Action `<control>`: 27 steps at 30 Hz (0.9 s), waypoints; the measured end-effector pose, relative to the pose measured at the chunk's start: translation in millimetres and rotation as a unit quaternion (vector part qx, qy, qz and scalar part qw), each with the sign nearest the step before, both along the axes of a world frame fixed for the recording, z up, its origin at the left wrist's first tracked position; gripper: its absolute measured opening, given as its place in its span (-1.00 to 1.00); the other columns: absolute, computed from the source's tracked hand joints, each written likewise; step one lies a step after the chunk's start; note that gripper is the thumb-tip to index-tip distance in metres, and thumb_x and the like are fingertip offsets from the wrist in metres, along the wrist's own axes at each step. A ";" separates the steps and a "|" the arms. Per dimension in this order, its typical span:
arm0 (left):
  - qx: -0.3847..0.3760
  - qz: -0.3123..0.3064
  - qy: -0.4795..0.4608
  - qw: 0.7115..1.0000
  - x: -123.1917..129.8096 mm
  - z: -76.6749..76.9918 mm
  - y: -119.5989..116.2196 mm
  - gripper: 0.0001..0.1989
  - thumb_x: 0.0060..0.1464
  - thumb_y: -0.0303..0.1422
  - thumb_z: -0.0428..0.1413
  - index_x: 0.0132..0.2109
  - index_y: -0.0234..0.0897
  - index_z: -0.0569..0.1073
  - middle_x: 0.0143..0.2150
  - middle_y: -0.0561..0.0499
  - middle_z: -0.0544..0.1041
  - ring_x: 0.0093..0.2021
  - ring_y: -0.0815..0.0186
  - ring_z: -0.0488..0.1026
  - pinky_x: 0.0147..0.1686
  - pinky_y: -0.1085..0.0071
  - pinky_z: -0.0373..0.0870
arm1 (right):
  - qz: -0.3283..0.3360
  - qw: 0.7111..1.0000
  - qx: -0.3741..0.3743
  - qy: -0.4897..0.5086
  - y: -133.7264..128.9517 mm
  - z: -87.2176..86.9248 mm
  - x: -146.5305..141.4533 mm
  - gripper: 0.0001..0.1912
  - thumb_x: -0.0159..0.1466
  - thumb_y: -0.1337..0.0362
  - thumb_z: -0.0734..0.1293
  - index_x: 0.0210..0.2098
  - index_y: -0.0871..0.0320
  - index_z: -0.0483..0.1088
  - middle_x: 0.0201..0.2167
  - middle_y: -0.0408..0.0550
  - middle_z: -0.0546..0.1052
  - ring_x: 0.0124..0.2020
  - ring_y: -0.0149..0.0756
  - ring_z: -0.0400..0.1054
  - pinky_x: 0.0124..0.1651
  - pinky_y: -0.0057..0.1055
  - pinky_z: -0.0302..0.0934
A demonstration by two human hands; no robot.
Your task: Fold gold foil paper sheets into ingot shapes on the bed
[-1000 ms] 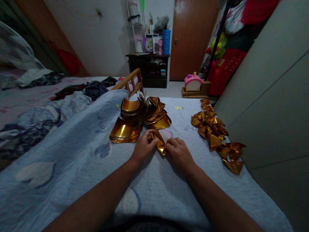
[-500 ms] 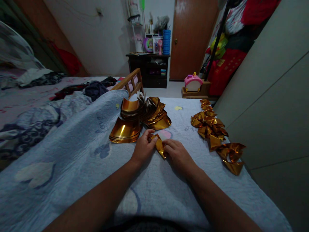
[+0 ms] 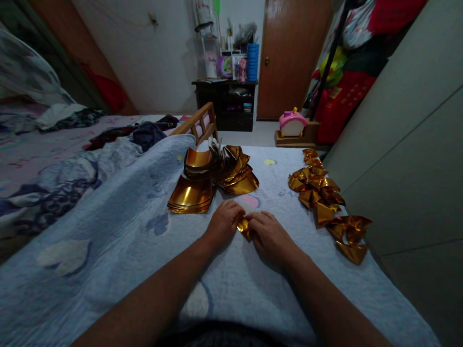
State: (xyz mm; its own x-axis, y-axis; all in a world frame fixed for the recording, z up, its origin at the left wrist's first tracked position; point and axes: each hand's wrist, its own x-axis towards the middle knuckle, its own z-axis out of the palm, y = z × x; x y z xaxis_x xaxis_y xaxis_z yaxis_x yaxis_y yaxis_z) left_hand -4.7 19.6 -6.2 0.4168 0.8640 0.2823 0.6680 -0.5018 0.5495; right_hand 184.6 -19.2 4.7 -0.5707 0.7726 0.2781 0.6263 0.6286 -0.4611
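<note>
A small folded piece of gold foil paper [image 3: 244, 228] lies between my hands, just above the bed cover. My left hand [image 3: 224, 220] is closed on its left end, fingers curled over the top. On the other side my right hand [image 3: 266, 232] pinches the right edge, thumb partly hidden. Beyond my hands a fanned stack of gold foil sheets [image 3: 191, 193] rests on the cover, some sheets curved upward. Along the right side runs a heap of folded gold foil pieces [image 3: 316, 188], with a larger folded one [image 3: 350, 236] nearest me.
Under everything is a light blue quilted cover [image 3: 144, 260] with heart prints. A wooden bed rail [image 3: 197, 120] stands behind the foil stack. Rumpled clothes [image 3: 148, 135] lie on the left. A pale cabinet [image 3: 408, 159] borders the right edge. A pink toy [image 3: 292, 123] sits beyond the bed.
My left hand has shifted toward my right and curled over the foil piece, so less of it shows. The whole view has moved slightly, putting the surroundings a little further right.
</note>
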 end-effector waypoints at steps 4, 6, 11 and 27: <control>-0.013 -0.040 0.003 0.999 -0.4 1.8 -3.0 -0.79 0.16 -0.58 0.00 -0.30 -0.27 0.49 -0.27 -0.04 0.49 -0.17 0.21 0.38 -0.13 0.29 0.31 | 0.005 1.000 -0.004 0.007 -2.1 3.5 0.4 -0.80 0.22 0.54 0.28 -0.24 0.16 0.43 -0.13 0.01 0.53 -0.06 -0.20 0.34 0.10 -0.21 0.13; -0.024 -0.044 -0.006 0.999 -1.1 1.6 -3.8 -0.79 0.10 -0.61 0.01 -0.33 -0.27 0.49 -0.26 -0.04 0.47 -0.18 0.22 0.38 -0.15 0.32 0.31 | -0.004 1.000 0.002 0.005 -2.7 2.8 1.1 -0.83 0.24 0.50 0.30 -0.24 0.16 0.47 -0.15 0.02 0.51 -0.06 -0.19 0.31 0.05 -0.23 0.13; -0.055 -0.079 -0.019 0.995 -4.0 4.1 -4.3 -0.80 -0.01 -0.61 0.04 -0.38 -0.27 0.50 -0.26 -0.04 0.44 -0.16 0.22 0.38 -0.14 0.32 0.31 | -0.062 0.998 0.002 -0.015 -0.8 -3.8 4.4 -0.91 0.30 0.36 0.39 -0.25 0.10 0.57 -0.25 -0.02 0.48 -0.16 -0.19 0.28 -0.10 -0.26 0.09; -0.091 -0.135 0.009 0.987 -8.4 10.2 -5.8 -0.86 0.19 -0.34 0.14 -0.32 -0.26 0.52 -0.21 -0.03 0.45 -0.12 0.20 0.31 -0.06 0.27 0.24 | -0.135 0.986 -0.085 -0.041 6.9 -4.2 3.5 -0.87 0.32 0.33 0.36 -0.36 0.15 0.53 -0.38 -0.08 0.54 -0.26 -0.24 0.32 -0.19 -0.33 0.01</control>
